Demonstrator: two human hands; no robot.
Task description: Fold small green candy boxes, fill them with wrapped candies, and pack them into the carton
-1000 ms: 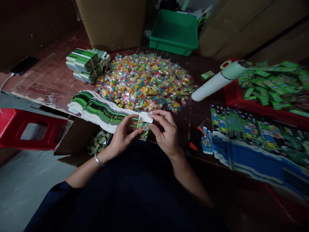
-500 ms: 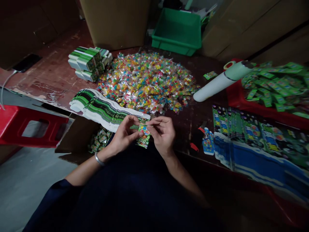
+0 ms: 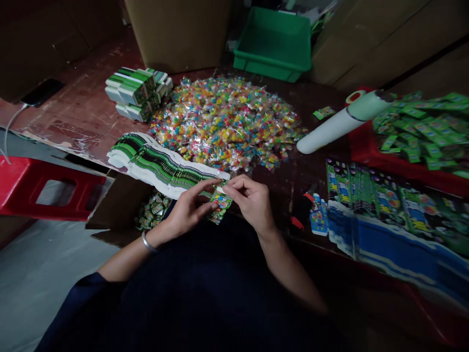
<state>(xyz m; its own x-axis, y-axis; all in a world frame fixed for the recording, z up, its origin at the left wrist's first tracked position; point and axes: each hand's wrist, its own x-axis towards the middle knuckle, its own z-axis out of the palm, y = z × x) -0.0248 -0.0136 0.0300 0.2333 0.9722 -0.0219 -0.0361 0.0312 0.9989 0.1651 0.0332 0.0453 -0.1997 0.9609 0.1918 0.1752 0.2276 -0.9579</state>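
Packing workshop: sachet heap (image 3: 227,124), cartons (image 3: 178,34)

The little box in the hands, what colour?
The box is mostly green with colourful print, in the head view.

Candy packets (image 3: 227,122) pile mid-desk (image 3: 84,115), bundled cartons (image 3: 129,90) to their left, a tray (image 3: 266,67) behind! There's a roll (image 3: 330,129) to the right, a row of cartons (image 3: 161,165) front-left.

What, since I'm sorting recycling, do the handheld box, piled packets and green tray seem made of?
Box: probably thin card; printed face, straight edges, gloss unclear.
Piled packets: likely clear, shiny plastic film; sharp glints.
Green tray: apparently moulded plastic, satin; uniform colour.
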